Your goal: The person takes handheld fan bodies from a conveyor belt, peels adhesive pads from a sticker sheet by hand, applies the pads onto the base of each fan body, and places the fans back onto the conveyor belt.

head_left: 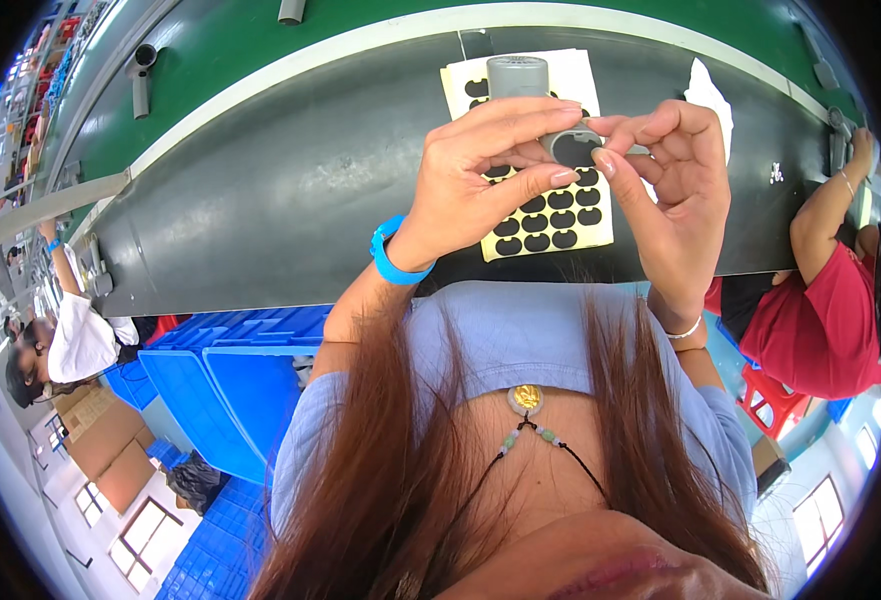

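My left hand (490,175) is wrapped round a grey cylindrical part (548,150), whose round end faces up toward me. A black round sticker (575,150) with a small notch covers that end. At its right edge, my right hand (665,170) pinches with thumb and forefinger, the other fingers curled. Beneath both hands lies a pale yellow sheet (550,247) bearing rows of the same black stickers. Just beyond my left fingers stands a grey cylinder (517,76) with a perforated top; my hand hides whether it joins the held part.
The dark belt (260,190) runs crosswise before me, with a pale rail behind it. Crumpled white paper (708,105) lies to the right. Grey dryer-like housings (141,80) sit on the green surface beyond. Co-workers sit on both sides; blue bins (250,390) stand behind on the left.
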